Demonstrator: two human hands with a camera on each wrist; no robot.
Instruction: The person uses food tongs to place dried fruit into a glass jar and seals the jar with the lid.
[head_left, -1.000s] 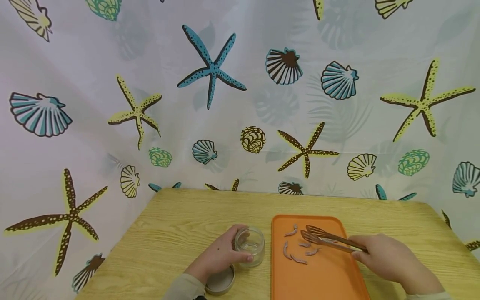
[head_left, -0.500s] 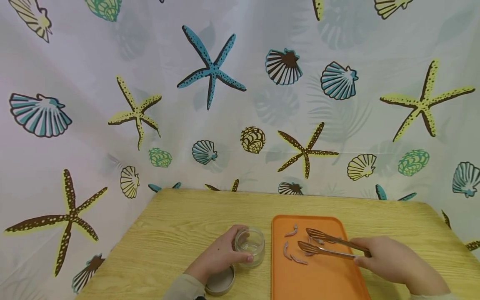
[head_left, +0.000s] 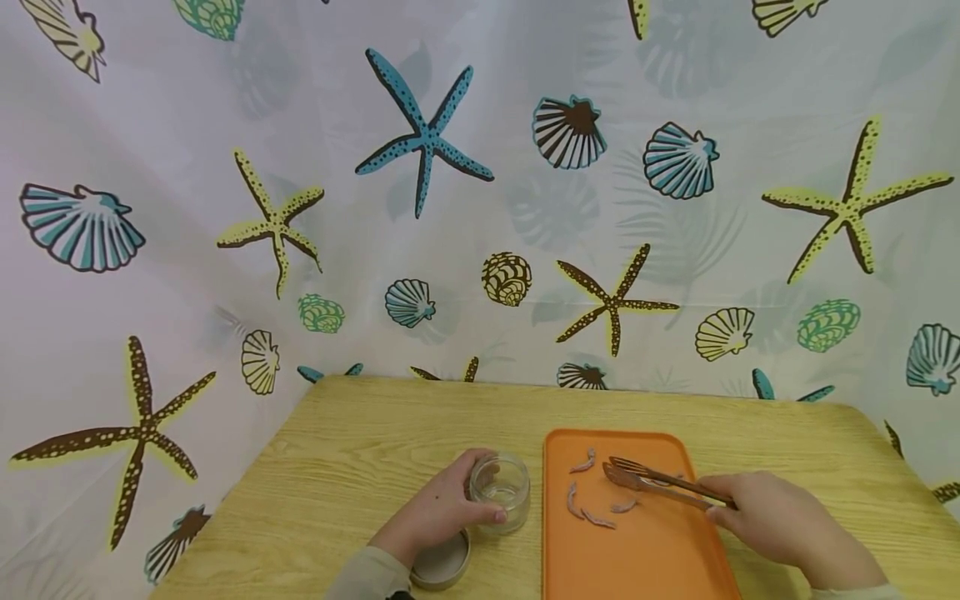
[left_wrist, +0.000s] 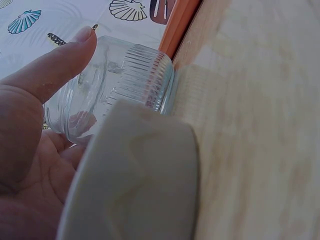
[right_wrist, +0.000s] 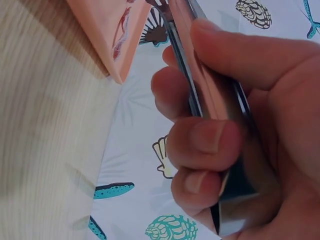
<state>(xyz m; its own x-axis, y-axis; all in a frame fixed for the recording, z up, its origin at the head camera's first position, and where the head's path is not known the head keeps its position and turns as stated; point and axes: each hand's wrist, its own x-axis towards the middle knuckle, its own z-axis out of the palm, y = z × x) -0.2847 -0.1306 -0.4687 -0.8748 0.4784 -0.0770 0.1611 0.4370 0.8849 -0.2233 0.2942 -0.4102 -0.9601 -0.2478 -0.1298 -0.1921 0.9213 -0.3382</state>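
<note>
My left hand (head_left: pixel 442 504) holds a clear glass jar (head_left: pixel 501 493) on the table, thumb and fingers on either side of it. A round jar lid (head_left: pixel 442 562) lies beside the jar, partly behind my hand. In the left wrist view the thumb lies along the ribbed glass jar (left_wrist: pixel 125 75). With my right hand (head_left: pixel 772 517) I grip metal tongs (head_left: pixel 667 485) over an orange tray (head_left: pixel 637 558); their slotted tips are close together. Several thin pinkish-grey strips (head_left: pixel 597 519) lie on the tray. Whether the tips hold a strip cannot be told. The right wrist view shows fingers wrapped round the tongs (right_wrist: pixel 220 100).
The wood-grain table (head_left: pixel 375 417) extends around the tray and jar. Behind it and at both sides hangs a white curtain (head_left: pixel 465 208) printed with starfish and shells. The tray has a low raised rim (head_left: pixel 547 533).
The tongs spread apart over the strips, then came together again. One strip near the tips no longer shows where it lay. My left hand and the jar have stayed in place.
</note>
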